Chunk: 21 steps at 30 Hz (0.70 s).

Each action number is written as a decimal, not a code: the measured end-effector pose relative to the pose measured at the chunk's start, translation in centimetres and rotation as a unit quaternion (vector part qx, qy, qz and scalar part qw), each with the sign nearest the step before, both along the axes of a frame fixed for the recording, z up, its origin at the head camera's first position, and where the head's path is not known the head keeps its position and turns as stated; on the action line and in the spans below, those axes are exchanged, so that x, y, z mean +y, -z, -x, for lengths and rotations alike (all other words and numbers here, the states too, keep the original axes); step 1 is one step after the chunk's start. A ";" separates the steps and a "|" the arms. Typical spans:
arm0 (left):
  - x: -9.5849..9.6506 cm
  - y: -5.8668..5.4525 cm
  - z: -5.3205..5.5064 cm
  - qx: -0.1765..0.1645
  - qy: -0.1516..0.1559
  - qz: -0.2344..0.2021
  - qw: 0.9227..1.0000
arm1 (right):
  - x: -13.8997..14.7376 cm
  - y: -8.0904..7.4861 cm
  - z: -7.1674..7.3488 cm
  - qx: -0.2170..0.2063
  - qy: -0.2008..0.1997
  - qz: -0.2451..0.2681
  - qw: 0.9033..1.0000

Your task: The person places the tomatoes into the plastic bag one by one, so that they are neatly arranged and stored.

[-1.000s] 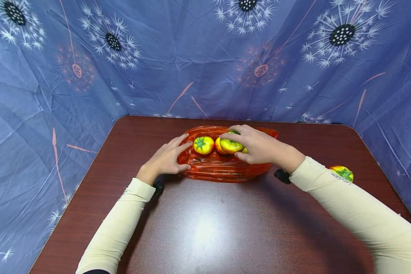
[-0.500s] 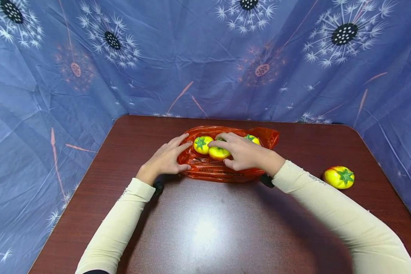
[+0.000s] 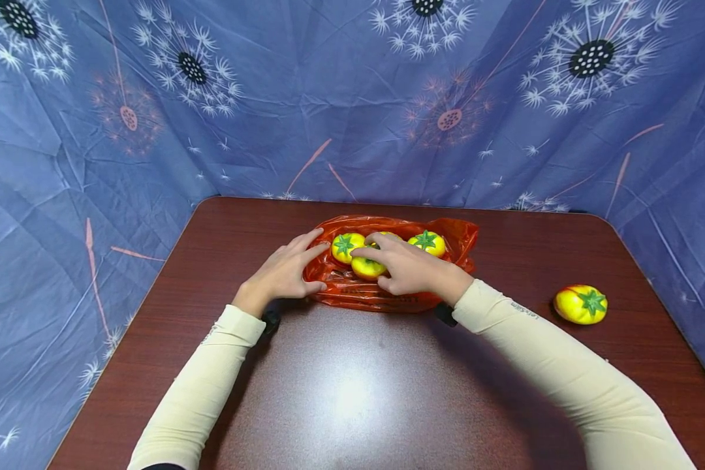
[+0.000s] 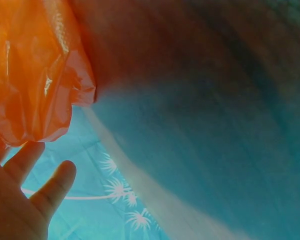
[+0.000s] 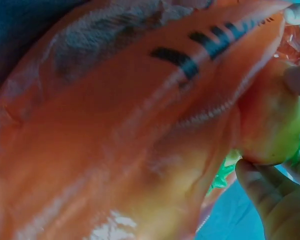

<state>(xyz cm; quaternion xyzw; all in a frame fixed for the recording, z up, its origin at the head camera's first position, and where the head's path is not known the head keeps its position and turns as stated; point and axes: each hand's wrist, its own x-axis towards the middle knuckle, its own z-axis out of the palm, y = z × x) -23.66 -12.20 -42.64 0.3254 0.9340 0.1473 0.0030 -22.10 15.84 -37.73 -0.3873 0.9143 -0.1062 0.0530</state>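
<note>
A thin orange-red plastic bag [image 3: 352, 299] lies spread at the back middle of the table. Beside its left end is my left hand [image 3: 282, 271], fingers spread and touching the bag's edge; in the left wrist view its fingertips meet the orange plastic [image 4: 35, 95]. My right hand [image 3: 414, 266] grips a yellow-red, tomato-like fruit [image 3: 365, 269] over the bag's middle. In the right wrist view thumb and fingers span this fruit [image 5: 270, 115]. One similar fruit [image 3: 345, 245] sits left of it, another [image 3: 427, 243] to the right; a third is mostly hidden behind the right hand.
A separate fruit [image 3: 580, 305] of the same kind lies on the brown table [image 3: 505, 391] at the right. Blue patterned cloth [image 3: 305, 111] hangs close behind the table's back edge and along its sides.
My right hand has carried its fruit leftward across the bag, close to the left fruit. The right-hand fruit and the lone fruit on the table have come into full view. The left hand stays put.
</note>
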 end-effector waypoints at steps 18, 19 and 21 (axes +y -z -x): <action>0.2 0.0 0.2 0.003 0.000 0.008 1.000 | -0.2 2.0 0.2 0.044 -0.019 0.007 0.999; 0.2 0.0 0.2 0.002 0.000 0.009 1.000 | -0.2 2.1 0.1 0.046 -0.022 0.009 0.999; 0.2 0.0 0.2 0.001 0.000 0.009 1.000 | -0.3 2.4 0.1 0.049 -0.027 0.012 0.998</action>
